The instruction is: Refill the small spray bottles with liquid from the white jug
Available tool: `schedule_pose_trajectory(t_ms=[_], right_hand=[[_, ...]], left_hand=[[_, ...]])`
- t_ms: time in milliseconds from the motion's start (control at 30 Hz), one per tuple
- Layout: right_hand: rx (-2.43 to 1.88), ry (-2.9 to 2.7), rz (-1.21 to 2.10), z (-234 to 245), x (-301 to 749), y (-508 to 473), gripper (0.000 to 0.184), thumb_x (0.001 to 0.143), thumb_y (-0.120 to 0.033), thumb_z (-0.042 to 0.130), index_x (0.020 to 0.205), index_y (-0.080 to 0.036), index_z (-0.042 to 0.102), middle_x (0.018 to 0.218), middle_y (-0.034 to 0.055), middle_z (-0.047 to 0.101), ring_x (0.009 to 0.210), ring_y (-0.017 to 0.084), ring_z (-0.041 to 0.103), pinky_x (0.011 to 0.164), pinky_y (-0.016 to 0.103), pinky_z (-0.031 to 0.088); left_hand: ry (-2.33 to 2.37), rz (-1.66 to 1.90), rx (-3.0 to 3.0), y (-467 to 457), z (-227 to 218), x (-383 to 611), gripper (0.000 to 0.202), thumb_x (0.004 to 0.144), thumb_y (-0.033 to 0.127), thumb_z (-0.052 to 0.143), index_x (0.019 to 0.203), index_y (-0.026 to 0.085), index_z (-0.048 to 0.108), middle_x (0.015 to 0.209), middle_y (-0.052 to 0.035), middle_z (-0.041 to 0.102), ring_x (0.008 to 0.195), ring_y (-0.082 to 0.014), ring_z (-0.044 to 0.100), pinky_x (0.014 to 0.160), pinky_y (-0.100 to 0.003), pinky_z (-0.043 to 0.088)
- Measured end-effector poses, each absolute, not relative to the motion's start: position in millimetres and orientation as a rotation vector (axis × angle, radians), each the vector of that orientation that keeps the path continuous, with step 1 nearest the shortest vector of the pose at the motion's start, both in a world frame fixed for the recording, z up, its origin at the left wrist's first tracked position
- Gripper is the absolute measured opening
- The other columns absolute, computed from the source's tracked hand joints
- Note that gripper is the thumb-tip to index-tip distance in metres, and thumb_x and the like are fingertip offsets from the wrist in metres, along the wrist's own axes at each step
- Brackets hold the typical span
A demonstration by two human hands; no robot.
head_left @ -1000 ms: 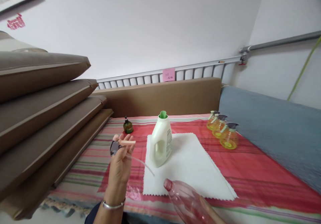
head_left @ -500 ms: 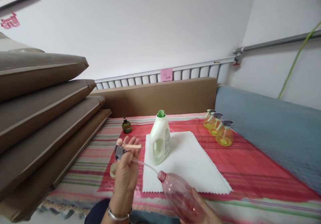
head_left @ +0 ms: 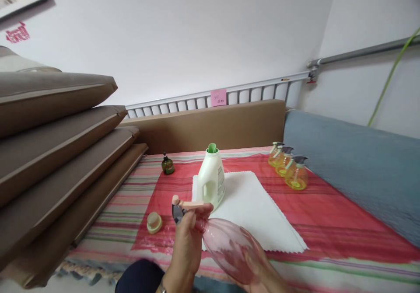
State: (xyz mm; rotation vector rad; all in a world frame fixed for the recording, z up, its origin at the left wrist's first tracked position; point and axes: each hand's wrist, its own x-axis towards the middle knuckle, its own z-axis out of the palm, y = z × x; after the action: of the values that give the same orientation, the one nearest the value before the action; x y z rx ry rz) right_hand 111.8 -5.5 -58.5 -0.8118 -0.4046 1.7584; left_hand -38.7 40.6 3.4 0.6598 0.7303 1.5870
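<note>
So, closest in, the right hand [head_left: 257,264] had its fingers wrapped round the body of the pink bottle [head_left: 226,242], which was held at a slant, neck pointing left, in front of the white sheets [head_left: 262,214]. The left hand [head_left: 189,240] had its fingers clamped on the spray head [head_left: 179,212], down by its collar, right at the bottle's neck. No tube showed outside, so it was pretty likely down inside. Call that part mostly done: head and bottle had been brought together. Whether the thread had caught, no way to tell, since the fingers covered the joint, so tightening was probably the bit left. Couldn't tell if there was liquid in there either.

A little further out, a pale cap [head_left: 153,221] sat on the red sheet [head_left: 328,214], off to the left. The jug [head_left: 211,177] stood upright on the white sheets with its green spout bare, so it wasn't closed up; that cap could well be its lid. Right side, three yellow bottles [head_left: 296,183] stood in a row, heads on, seemingly sorted. Back left was a green pump bottle [head_left: 167,167], then a beige pad [head_left: 210,131] and the radiator [head_left: 167,108] behind.
</note>
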Motion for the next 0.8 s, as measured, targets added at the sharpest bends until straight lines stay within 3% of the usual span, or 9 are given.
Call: schedule_pose_trajectory(t_ms=[133, 433, 667, 800], right_hand=[[-0.763, -0.516, 1.720, -55, 118, -17, 0.106, 0.051, -0.036, 0.085, 0.138, -0.040, 0.024, 0.137, 0.0097, 0.044, 0.114, 0.030, 0.055, 0.095, 0.047, 0.042], [-0.821, -0.643, 1.612, -50, 132, -24, 0.089, 0.053, -0.038, 0.082, 0.131, -0.037, 0.039, 0.123, 0.0098, 0.057, 0.110, 0.031, 0.057, 0.095, 0.047, 0.041], [-0.799, -0.585, 1.617, -59, 122, -26, 0.096, 0.046, -0.046, 0.084, 0.129, -0.036, 0.037, 0.117, 0.0098, 0.058, 0.100, 0.032, 0.061, 0.088, 0.048, 0.044], [-0.739, -0.516, 1.644, -71, 116, -24, 0.095, 0.042, -0.042, 0.087, 0.123, -0.037, 0.038, 0.110, 0.0058, 0.056, 0.096, 0.030, 0.063, 0.085, 0.048, 0.046]], left_hand=[[0.702, 1.590, 0.649, 40, 9, -43, 0.021, 0.068, 0.035, 0.067, 0.071, 0.015, 0.072, 0.082, -0.0092, 0.075, 0.089, -0.0267, 0.067, 0.095, -0.042, 0.043], [0.639, 1.580, 0.675, 38, 30, -55, 0.016, 0.065, 0.033, 0.070, 0.070, 0.018, 0.072, 0.079, -0.0067, 0.075, 0.088, -0.0272, 0.068, 0.097, -0.047, 0.042], [0.748, 1.409, 0.722, 31, 31, -46, 0.021, 0.066, 0.030, 0.070, 0.074, 0.011, 0.073, 0.078, -0.0112, 0.074, 0.083, -0.0272, 0.068, 0.092, -0.042, 0.044], [0.708, 1.426, 0.670, 28, 30, -39, 0.018, 0.068, 0.029, 0.069, 0.072, 0.012, 0.073, 0.075, -0.0086, 0.073, 0.082, -0.0256, 0.067, 0.094, -0.042, 0.043]])
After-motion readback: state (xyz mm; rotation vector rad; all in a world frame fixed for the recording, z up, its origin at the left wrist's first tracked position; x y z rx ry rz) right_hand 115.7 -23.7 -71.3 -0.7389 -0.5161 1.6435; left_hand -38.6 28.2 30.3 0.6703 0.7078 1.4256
